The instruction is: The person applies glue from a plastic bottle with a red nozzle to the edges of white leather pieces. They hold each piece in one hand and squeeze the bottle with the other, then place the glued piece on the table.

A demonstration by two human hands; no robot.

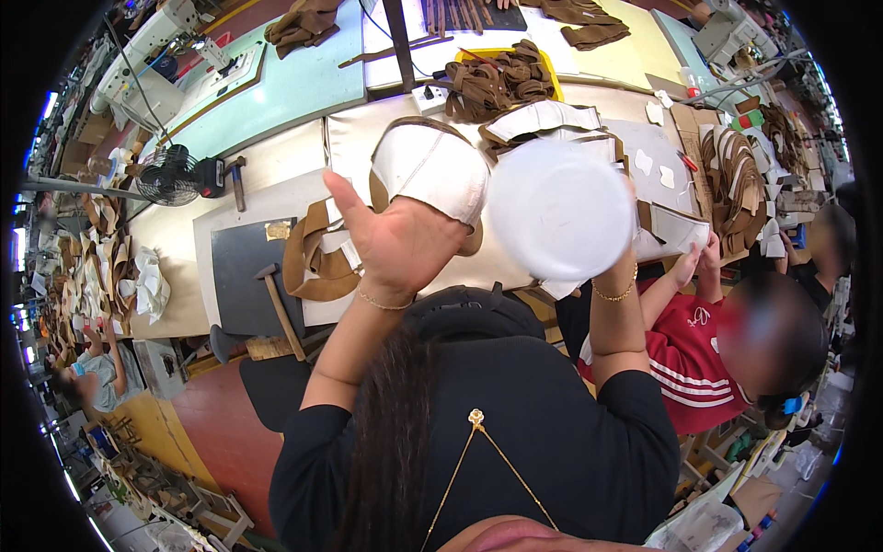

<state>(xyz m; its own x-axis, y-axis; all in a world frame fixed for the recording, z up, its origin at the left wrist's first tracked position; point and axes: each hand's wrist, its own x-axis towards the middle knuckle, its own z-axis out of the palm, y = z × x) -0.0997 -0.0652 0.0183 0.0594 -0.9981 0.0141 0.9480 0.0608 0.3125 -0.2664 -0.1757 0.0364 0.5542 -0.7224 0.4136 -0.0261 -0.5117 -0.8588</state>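
Observation:
My left hand [409, 244] is raised palm up with the thumb spread out. Its fingers reach into a brown shoe upper [432, 166] with a white lining, which covers them. A round white tub or lid [561, 210], blurred by motion, is in my right hand [624, 263]; most of that hand is hidden behind it. Below and left of my left hand, another brown upper with pale lining [317, 253] lies on the table. Beside it, a hammer [282, 308] rests across the edge of a dark board [244, 276].
A yellow basket [555, 78] of brown pieces stands on the far side, near white-lined uppers [547, 120]. At left are a small black fan [168, 175] and a second hammer [238, 184]. A co-worker in red [685, 345] sits close at right, handling a white-lined piece [676, 228].

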